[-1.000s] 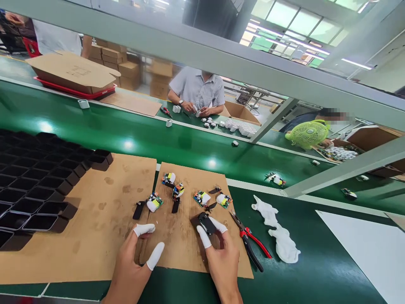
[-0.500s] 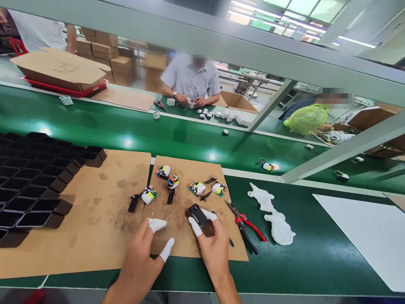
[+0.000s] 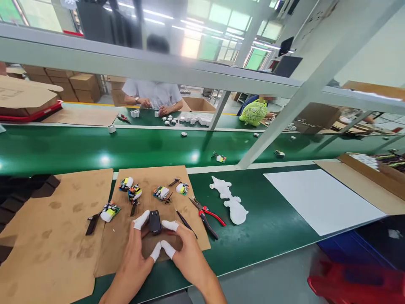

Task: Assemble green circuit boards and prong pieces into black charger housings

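Note:
A small black plastic case [image 3: 155, 222] with two small light marks on its top end is between my hands over the cardboard. My left hand [image 3: 134, 249] has its white-cotted index fingertip against the case's left side. My right hand [image 3: 190, 249] presses an index fingertip to the right side. Both thumbs meet below the case, and my other fingers are largely hidden. Black tweezers [image 3: 186, 223] lie just right of my right hand, beside red-and-black pliers [image 3: 207, 217]. Beyond the case are several circuit boards, one a board with a black flap [image 3: 109, 212] at left.
Black open housings [image 3: 28, 194] stand in rows at left on a cardboard sheet [image 3: 63, 236]. White finger cots [image 3: 232, 202] lie right of the pliers, before a white sheet [image 3: 319, 198]. Across the green conveyor [image 3: 152, 147], a co-worker's hands [image 3: 163, 110] handle white parts.
My view has swung to the right. My left hand, apart from the black case before, has come up to its left side; my right hand stays at it.

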The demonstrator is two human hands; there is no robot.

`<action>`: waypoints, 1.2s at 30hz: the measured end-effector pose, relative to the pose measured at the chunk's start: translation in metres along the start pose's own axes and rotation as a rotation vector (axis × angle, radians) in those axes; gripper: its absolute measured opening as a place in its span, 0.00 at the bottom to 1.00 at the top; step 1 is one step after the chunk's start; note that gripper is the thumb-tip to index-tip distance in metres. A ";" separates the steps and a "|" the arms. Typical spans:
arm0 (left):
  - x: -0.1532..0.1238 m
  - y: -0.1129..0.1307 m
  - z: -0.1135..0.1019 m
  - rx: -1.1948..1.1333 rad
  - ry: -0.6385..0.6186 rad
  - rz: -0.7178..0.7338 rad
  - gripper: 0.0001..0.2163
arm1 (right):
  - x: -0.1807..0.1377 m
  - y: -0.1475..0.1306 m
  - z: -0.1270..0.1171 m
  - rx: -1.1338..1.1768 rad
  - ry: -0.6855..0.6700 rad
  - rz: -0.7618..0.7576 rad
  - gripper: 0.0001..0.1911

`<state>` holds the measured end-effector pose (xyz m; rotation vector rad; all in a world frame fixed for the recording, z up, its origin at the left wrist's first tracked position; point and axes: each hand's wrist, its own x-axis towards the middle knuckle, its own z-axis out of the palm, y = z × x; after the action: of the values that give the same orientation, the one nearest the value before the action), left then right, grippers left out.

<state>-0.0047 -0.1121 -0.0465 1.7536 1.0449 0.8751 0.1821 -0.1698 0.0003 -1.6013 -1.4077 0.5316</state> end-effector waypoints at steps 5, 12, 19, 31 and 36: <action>0.015 0.016 0.007 0.022 0.199 -0.141 0.37 | -0.010 0.022 -0.058 -0.161 0.126 0.057 0.12; 0.015 0.028 -0.004 -0.382 0.324 -0.313 0.34 | 0.009 0.031 -0.033 -0.249 0.097 0.084 0.09; -0.025 0.045 -0.026 -0.454 0.429 -0.324 0.36 | 0.009 0.022 -0.015 0.072 0.024 0.130 0.15; -0.067 0.067 -0.028 0.170 0.409 0.126 0.19 | -0.011 -0.063 -0.011 0.214 -0.170 0.075 0.28; -0.066 0.073 -0.028 -0.067 0.491 0.177 0.14 | -0.009 -0.066 -0.010 0.342 -0.140 0.051 0.17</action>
<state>-0.0340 -0.1809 0.0229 1.6286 1.1608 1.4866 0.1521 -0.1863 0.0583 -1.3467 -1.2971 0.8795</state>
